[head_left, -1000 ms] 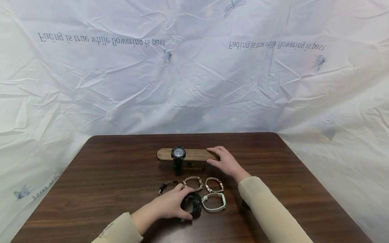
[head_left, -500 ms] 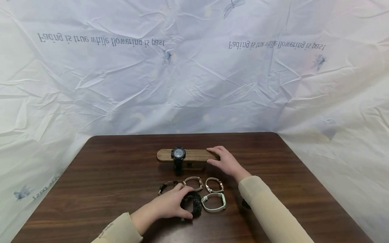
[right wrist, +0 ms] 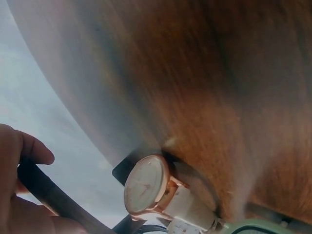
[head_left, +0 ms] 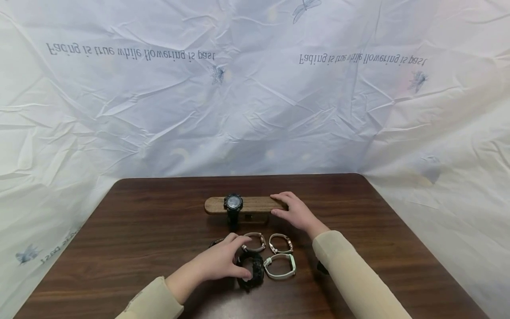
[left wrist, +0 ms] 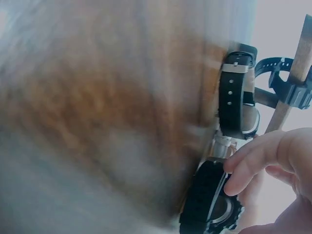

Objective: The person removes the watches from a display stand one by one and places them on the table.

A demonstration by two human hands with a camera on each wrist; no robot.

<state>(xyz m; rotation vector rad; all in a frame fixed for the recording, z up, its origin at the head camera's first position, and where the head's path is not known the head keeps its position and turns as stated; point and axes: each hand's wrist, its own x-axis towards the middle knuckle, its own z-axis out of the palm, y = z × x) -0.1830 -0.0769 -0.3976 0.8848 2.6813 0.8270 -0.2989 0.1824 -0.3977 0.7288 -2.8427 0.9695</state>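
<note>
**Hand Positions at the Watch Stand**

Head view: The wooden stand (head_left: 245, 204) lies with its long axis left to right on the surface (head_left: 131, 230), carrying a black watch (head_left: 233, 202). The right hand (head_left: 296, 213) grips its right end, fingers curled. The left hand (head_left: 223, 265) grips the chunky black watch (head_left: 255, 268), strap loop tilted.

Left wrist view: fingers (left wrist: 246, 165) curled onto the chunky black watch (left wrist: 207, 202).

Right wrist view: fingers (right wrist: 29, 146) wrap the stand; a rose-gold watch (right wrist: 146, 184) lies near.
</note>
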